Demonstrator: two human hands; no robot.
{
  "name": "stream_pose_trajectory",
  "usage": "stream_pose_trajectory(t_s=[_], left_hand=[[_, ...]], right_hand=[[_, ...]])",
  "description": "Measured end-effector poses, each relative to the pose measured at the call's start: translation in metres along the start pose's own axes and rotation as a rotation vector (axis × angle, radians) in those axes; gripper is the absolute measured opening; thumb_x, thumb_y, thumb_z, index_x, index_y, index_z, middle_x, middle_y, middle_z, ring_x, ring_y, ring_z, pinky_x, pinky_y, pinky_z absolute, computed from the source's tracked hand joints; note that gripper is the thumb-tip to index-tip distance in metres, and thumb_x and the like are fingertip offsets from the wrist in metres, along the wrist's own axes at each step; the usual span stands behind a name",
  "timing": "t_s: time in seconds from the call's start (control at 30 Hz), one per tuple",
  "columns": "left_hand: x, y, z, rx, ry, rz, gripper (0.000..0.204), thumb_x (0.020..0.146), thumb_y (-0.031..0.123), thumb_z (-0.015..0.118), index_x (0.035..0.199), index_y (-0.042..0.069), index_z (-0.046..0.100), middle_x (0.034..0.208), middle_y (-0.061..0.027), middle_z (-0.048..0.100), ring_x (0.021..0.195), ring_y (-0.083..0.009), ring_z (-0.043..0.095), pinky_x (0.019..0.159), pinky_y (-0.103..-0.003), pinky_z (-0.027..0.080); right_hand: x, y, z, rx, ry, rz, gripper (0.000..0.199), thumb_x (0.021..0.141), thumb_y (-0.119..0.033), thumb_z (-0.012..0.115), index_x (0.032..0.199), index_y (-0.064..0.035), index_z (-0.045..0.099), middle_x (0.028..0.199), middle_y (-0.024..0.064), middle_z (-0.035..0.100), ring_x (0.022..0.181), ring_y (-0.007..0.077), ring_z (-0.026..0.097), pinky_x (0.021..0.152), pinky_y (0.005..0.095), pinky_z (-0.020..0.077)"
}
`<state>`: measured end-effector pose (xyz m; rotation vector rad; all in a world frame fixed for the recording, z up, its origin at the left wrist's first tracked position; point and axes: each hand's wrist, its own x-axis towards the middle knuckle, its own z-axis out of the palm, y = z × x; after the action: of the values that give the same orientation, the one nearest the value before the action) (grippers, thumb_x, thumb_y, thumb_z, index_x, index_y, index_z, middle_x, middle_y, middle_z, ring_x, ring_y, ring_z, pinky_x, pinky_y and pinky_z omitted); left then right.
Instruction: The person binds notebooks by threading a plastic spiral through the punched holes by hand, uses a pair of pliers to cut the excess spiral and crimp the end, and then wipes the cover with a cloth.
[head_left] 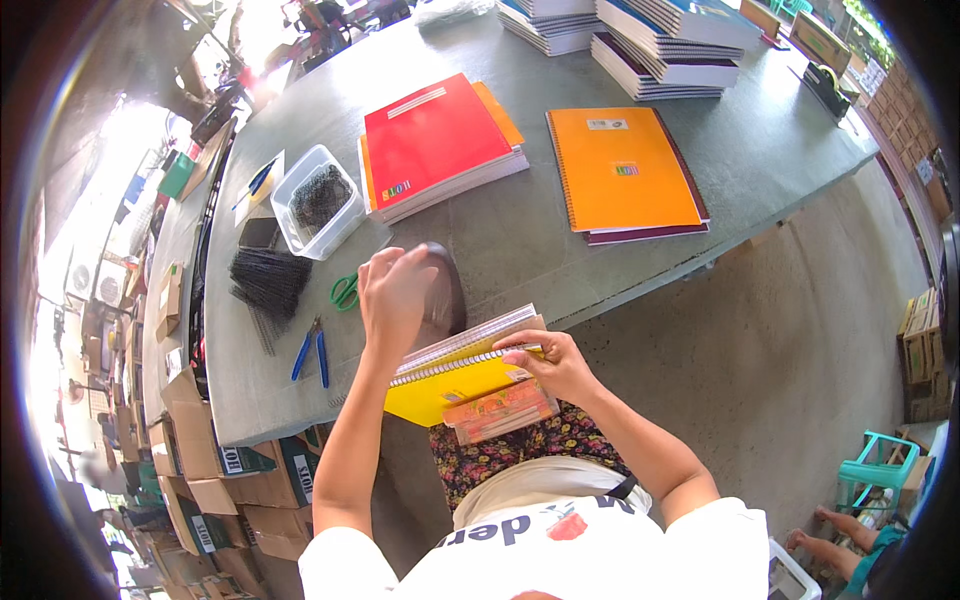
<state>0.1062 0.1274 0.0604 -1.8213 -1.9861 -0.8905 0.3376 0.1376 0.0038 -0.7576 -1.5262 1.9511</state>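
Observation:
A yellow spiral notebook (450, 385) stands tilted over my lap at the table's near edge, its wire binding facing up. My right hand (550, 360) pinches the notebook's right end, by the end of the coil. Above its left end is my left hand (393, 300), smeared by motion with the fingers bent, right against a dark rounded object (445, 290) whose kind I cannot make out. Whether the left fingers grip anything is not visible. An orange printed block (500, 410) rests against the notebook's near face.
Blue-handled pliers (311, 352), green-handled scissors (344, 292), black binding coils (268, 280) and a clear tub (318, 205) lie to the left. Beyond are a red-covered notebook stack (435, 140), orange notebooks (625, 170) and taller notebook piles (670, 45). Cardboard boxes (255, 480) stand below left.

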Motion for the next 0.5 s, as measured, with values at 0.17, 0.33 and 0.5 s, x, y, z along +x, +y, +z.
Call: stream_pose_trajectory(t_s=[0.17, 0.33, 0.5], left_hand=[[-0.039, 0.064, -0.049, -0.161, -0.67, 0.191, 0.015, 0.078, 0.006, 0.062, 0.093, 0.003, 0.063, 0.086, -0.0138, 0.066, 0.078, -0.0303, 0.061, 0.072, -0.038, 0.049], [-0.049, 0.059, -0.045, -0.201, -0.727, 0.074, 0.022, 0.078, 0.011, 0.062, 0.097, 0.0, 0.057, 0.083, -0.0181, 0.062, 0.079, -0.0362, 0.06, 0.071, -0.041, 0.048], [-0.055, 0.061, -0.045, -0.316, -0.759, -0.013, 0.02, 0.075, 0.011, 0.067, 0.086, 0.0, 0.055, 0.081, -0.0185, 0.061, 0.079, -0.0368, 0.059, 0.071, -0.042, 0.047]], right_hand=[[-0.003, 0.009, -0.023, 0.287, -0.14, -0.11, 0.018, 0.082, 0.0, 0.063, 0.1, -0.0013, 0.066, 0.104, 0.0084, 0.066, 0.104, 0.0163, 0.059, 0.093, 0.0276, 0.0454], [-0.007, 0.004, -0.015, 0.197, -0.101, -0.019, 0.023, 0.081, -0.01, 0.069, 0.102, -0.0004, 0.065, 0.1, 0.0088, 0.066, 0.093, 0.0119, 0.061, 0.085, 0.0259, 0.0481], [-0.002, 0.006, -0.023, 0.143, -0.073, -0.209, 0.027, 0.082, -0.01, 0.068, 0.107, 0.0004, 0.063, 0.1, 0.0065, 0.066, 0.088, 0.0101, 0.061, 0.079, 0.0249, 0.0496]])
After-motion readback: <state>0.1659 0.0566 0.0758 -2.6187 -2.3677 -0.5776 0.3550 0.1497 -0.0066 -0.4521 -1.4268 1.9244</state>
